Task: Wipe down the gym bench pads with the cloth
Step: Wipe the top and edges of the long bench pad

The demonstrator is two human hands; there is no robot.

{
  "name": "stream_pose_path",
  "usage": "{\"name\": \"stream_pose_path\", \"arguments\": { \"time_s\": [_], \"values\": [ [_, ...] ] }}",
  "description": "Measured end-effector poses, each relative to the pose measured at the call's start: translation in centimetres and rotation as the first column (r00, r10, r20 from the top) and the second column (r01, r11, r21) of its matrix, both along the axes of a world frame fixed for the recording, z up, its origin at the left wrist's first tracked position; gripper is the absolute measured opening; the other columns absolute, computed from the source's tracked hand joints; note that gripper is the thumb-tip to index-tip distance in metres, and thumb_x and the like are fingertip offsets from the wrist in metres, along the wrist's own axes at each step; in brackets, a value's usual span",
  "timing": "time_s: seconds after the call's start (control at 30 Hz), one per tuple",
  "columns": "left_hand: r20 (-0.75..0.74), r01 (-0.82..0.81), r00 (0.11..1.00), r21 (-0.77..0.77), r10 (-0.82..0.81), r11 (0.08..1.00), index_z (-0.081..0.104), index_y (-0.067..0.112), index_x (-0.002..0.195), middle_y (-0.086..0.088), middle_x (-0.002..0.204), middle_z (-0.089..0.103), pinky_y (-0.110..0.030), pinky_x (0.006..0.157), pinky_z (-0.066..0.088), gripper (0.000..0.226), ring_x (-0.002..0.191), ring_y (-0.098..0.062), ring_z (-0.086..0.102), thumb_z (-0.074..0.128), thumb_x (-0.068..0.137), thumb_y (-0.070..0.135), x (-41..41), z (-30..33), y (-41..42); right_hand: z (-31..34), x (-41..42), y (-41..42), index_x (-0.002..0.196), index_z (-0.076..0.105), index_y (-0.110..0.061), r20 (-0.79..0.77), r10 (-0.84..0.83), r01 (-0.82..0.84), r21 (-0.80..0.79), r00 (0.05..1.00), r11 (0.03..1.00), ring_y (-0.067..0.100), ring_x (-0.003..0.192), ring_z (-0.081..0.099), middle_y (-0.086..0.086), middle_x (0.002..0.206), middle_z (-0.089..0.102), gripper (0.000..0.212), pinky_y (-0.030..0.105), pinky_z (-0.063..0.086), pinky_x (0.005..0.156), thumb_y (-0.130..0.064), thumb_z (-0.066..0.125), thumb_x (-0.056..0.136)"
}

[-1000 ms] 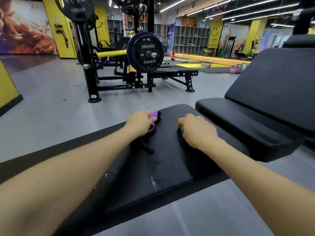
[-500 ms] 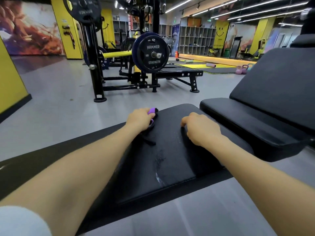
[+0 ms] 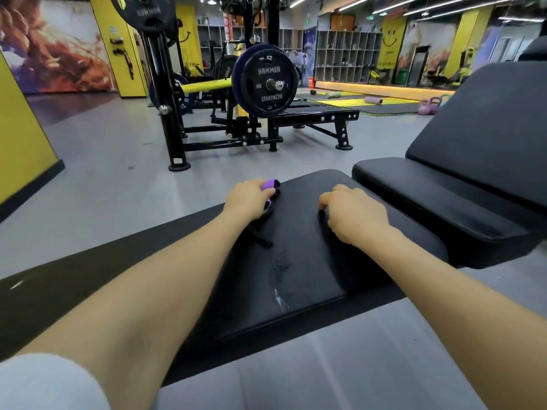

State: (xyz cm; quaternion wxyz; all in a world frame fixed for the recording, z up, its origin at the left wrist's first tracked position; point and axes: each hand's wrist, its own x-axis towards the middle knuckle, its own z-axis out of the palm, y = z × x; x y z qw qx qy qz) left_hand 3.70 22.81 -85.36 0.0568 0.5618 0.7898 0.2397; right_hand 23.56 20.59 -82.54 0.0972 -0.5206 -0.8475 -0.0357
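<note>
A flat black bench pad lies across the view in front of me, with wet streaks near its front edge. My left hand rests on the pad's far left part, closed over a small purple and black item; a dark strap trails from under it. My right hand sits further right with its fingers curled down on what looks like a black cloth lying over the pad's right side. The cloth's colour blends into the pad, so its outline is hard to tell.
An inclined black seat and backrest stand close on the right. Ahead across the grey floor is a black weight machine with a Hammer Strength plate. A yellow wall is at left. Kettlebells and mats lie far right.
Both hands stay at nearly the same spots on the pad. The view has shifted slightly, and a white sleeve now shows at the lower left.
</note>
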Motion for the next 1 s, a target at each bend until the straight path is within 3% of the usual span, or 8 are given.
{"name": "stream_pose_path", "arguments": {
  "time_s": [0.13,0.3,0.43,0.53,0.6,0.7,0.83,1.0],
  "values": [
    [-0.013,0.093,0.996,-0.004,-0.093,0.996,0.052,0.028,0.129,-0.005,0.127,0.059,-0.034,0.090,0.039,0.035,0.119,-0.029,0.050,0.041,0.097,0.039,0.8,0.0,-4.6,0.1,0.0,0.1,0.114,0.057,-0.020,0.002,0.005,-0.005,-0.004,1.000,1.000,0.027,0.107,0.045,0.004,0.116,0.048,0.035,0.034,0.036,0.065,0.000,0.047,0.088],
    [-0.063,0.271,0.961,0.010,-0.270,0.962,0.044,0.031,0.136,0.003,0.140,0.050,-0.036,0.106,0.032,0.040,0.141,-0.019,0.028,0.043,0.097,0.038,2.0,-0.5,-9.4,-0.1,0.0,0.0,0.114,0.058,-0.021,-0.008,-0.004,0.004,0.008,1.000,1.000,0.027,0.106,0.046,0.004,0.115,0.049,0.035,0.033,0.035,0.063,0.000,0.046,0.088],
    [0.005,0.147,0.989,0.001,-0.147,0.989,0.056,0.022,0.124,-0.010,0.119,0.062,-0.035,0.087,0.042,0.034,0.115,-0.032,0.052,0.048,0.095,0.038,1.2,0.1,-4.0,-0.3,0.1,-0.2,0.116,0.057,-0.020,-0.015,-0.008,0.008,0.014,1.000,1.000,0.027,0.106,0.044,0.004,0.115,0.048,0.035,0.034,0.034,0.063,0.000,0.044,0.090],
    [0.000,0.017,1.000,-0.018,-0.017,1.000,0.056,0.015,0.122,-0.012,0.119,0.061,-0.032,0.078,0.039,0.035,0.110,-0.032,0.053,0.046,0.096,0.036,1.7,0.3,-1.7,0.0,-0.1,-0.4,0.117,0.056,-0.019,-0.012,-0.012,0.012,0.005,1.000,1.000,0.028,0.110,0.043,0.005,0.119,0.047,0.037,0.035,0.034,0.066,0.001,0.044,0.089],
    [-0.021,0.026,0.999,-0.031,-0.026,0.999,0.056,0.019,0.123,-0.011,0.121,0.061,-0.031,0.079,0.038,0.034,0.112,-0.031,0.053,0.044,0.096,0.037,2.1,0.3,-2.7,0.1,-0.2,-0.5,0.119,0.055,-0.018,-0.006,-0.004,0.004,0.007,1.000,1.000,0.028,0.112,0.043,0.006,0.121,0.047,0.039,0.035,0.034,0.068,0.003,0.042,0.088],
    [-0.018,0.136,0.990,-0.042,-0.137,0.990,0.048,0.030,0.133,-0.006,0.139,0.050,-0.035,0.097,0.036,0.038,0.130,-0.028,0.041,0.044,0.096,0.039,3.5,0.2,-7.1,0.2,-0.2,-0.6,0.119,0.055,-0.019,-0.001,0.003,-0.003,0.012,1.000,1.000,0.027,0.111,0.043,0.006,0.120,0.047,0.040,0.035,0.035,0.069,0.003,0.040,0.089],
    [0.006,0.316,0.949,-0.005,-0.316,0.949,0.044,0.027,0.136,0.003,0.144,0.044,-0.031,0.108,0.029,0.042,0.142,-0.014,0.023,0.047,0.095,0.037,5.5,-0.3,-12.0,0.4,0.1,-0.5,0.118,0.056,-0.019,0.013,0.010,-0.010,0.010,1.000,1.000,0.028,0.110,0.044,0.006,0.118,0.047,0.037,0.035,0.036,0.070,0.000,0.041,0.090],
    [-0.018,0.088,0.996,-0.042,-0.088,0.995,0.049,0.026,0.131,-0.009,0.133,0.052,-0.036,0.096,0.037,0.040,0.126,-0.030,0.044,0.045,0.095,0.042,4.6,0.5,-6.7,0.0,1.3,-0.6,0.118,0.059,-0.019,-0.105,0.029,-0.036,-0.065,0.994,0.997,0.029,0.114,0.044,0.007,0.121,0.047,0.035,0.034,0.040,0.071,-0.003,0.044,0.091]
  ]
}}
